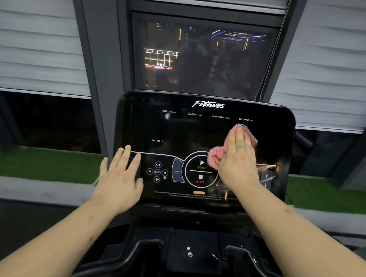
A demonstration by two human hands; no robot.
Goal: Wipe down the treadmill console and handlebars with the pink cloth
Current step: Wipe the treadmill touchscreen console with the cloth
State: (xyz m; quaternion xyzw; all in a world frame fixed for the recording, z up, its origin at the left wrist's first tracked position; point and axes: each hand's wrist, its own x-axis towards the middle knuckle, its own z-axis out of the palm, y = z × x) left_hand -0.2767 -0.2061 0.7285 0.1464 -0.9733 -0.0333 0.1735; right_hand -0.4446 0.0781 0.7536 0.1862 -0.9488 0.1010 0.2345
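Note:
The black glossy treadmill console (178, 129) fills the centre of the head view, with START and STOP buttons (201, 172) in a ring low on its face. My right hand (237, 156) lies flat with straight fingers on the pink cloth (216, 156), pressing it against the console's right half, just right of the ring. Cloth shows above the fingertips and left of the palm. My left hand (120, 177) rests flat and open on the console's lower left edge, holding nothing. Curved black handlebars (127, 257) run below the console.
A dark window (204, 58) with reflections stands behind the console, flanked by grey blinds (34, 39). A strip of green turf (37, 163) runs along the floor on both sides. A black tray (192, 250) sits between the handlebars.

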